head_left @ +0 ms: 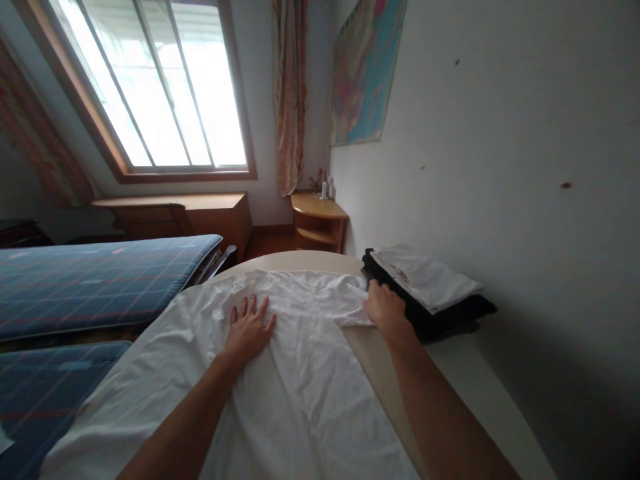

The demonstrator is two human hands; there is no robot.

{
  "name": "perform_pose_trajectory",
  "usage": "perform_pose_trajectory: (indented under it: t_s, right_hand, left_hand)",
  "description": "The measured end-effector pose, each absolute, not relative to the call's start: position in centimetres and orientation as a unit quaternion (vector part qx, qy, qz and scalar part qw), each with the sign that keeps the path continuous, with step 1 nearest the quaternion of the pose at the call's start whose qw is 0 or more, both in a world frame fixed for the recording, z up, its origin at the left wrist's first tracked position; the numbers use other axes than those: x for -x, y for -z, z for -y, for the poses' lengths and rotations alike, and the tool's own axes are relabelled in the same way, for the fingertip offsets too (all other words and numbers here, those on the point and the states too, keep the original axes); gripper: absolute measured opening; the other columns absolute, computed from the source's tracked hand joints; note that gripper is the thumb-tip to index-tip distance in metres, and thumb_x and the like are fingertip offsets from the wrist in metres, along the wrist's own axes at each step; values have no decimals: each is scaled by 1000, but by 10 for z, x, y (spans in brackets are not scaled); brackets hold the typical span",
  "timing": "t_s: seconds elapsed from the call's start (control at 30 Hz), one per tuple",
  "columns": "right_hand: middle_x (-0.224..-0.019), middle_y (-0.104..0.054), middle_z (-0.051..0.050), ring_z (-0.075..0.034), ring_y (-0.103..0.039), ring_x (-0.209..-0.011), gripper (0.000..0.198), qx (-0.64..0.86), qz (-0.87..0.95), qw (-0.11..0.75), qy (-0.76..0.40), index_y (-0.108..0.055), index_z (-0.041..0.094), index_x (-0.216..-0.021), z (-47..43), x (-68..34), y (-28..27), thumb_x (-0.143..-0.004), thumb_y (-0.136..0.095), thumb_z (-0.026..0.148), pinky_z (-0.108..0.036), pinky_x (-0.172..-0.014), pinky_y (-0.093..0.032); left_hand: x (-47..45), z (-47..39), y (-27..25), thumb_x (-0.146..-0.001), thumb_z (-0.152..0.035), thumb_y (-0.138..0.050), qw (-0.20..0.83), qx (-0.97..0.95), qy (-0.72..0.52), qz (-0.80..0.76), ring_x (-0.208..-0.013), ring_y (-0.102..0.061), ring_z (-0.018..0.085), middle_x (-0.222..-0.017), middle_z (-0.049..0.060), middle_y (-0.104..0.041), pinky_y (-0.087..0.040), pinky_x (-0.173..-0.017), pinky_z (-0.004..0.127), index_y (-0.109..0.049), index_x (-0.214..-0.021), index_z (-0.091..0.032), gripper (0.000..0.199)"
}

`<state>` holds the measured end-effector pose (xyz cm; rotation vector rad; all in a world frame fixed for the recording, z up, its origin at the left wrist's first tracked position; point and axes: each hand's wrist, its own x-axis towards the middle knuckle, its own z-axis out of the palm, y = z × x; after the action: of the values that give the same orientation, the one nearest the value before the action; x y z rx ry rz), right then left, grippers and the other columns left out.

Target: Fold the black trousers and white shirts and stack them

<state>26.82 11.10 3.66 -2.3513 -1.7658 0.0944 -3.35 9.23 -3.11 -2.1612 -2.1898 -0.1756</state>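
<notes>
A white T-shirt (310,360) lies spread over the round table (495,400), wrinkled, with its left part running down past the table's left side. My left hand (250,327) rests flat on the upper part of the shirt, fingers spread. At the end of the right sleeve, my right hand (385,305) has its fingers closed on the cloth. Just beyond that hand sits a stack of folded clothes, a white folded garment (430,273) on top of black folded clothes (440,323).
Blue plaid mattresses (100,280) stand to the left of the table. A white wall (525,167) runs close along the right. Behind are a wooden corner shelf (320,205), a low desk (210,201), a bright window (165,87) and a curtain (290,100).
</notes>
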Motion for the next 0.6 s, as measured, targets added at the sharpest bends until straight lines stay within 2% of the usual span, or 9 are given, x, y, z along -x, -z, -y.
perform_pose_trajectory:
  t_s: [0.1, 0.2, 0.3, 0.37, 0.5, 0.6]
  right_hand:
    - [-134, -58, -21, -31, -55, -125, 42, 714, 687, 137, -1, -55, 11, -134, -113, -248, -27, -95, -50, 28, -41, -103, -41]
    - [-152, -46, -11, -24, -38, -141, 54, 619, 770, 153, -43, -43, 19, -148, -116, -225, -6, -99, -43, 42, -39, -116, -27]
    - [-162, -31, -5, -29, -21, -150, 63, 626, 767, 110, -87, -36, 26, -154, -119, -215, 16, -98, -39, 56, -49, -120, -13]
    - [-165, -22, -6, -33, -13, -151, 70, 667, 734, 89, -98, -31, 24, -156, -121, -218, 24, -97, -34, 61, -51, -120, -8]
    - [-165, -21, -8, -36, -11, -151, 77, 739, 663, 90, -74, -31, 19, -156, -124, -231, 25, -94, -35, 65, -47, -119, -8]
    - [-164, -23, -9, -38, -13, -150, 79, 753, 649, 81, -75, -31, 21, -156, -122, -234, 22, -92, -38, 66, -52, -118, -10]
  left_hand:
    - [30, -90, 31, -99, -42, -38, 21, 728, 70, 682, -151, -19, 33, -162, 14, -27, -18, -120, 52, -35, -154, -20, 59]
    - [29, -90, 34, -100, -45, -37, 1, 757, 83, 648, -151, -17, 31, -163, 10, -26, -19, -120, 50, -33, -155, -25, 59]
    - [29, -90, 36, -99, -50, -38, -9, 751, 78, 655, -150, -18, 37, -163, 8, -25, -19, -118, 56, -34, -155, -30, 60]
    - [29, -90, 35, -98, -52, -38, -10, 742, 67, 667, -150, -17, 40, -164, 8, -23, -19, -117, 60, -33, -155, -30, 61]
    - [29, -88, 35, -98, -54, -36, -12, 738, 49, 673, -149, -15, 44, -165, 10, -20, -18, -114, 65, -31, -155, -31, 62]
    - [30, -86, 36, -98, -55, -34, -11, 738, 44, 674, -149, -14, 44, -165, 10, -18, -18, -113, 67, -29, -156, -31, 63]
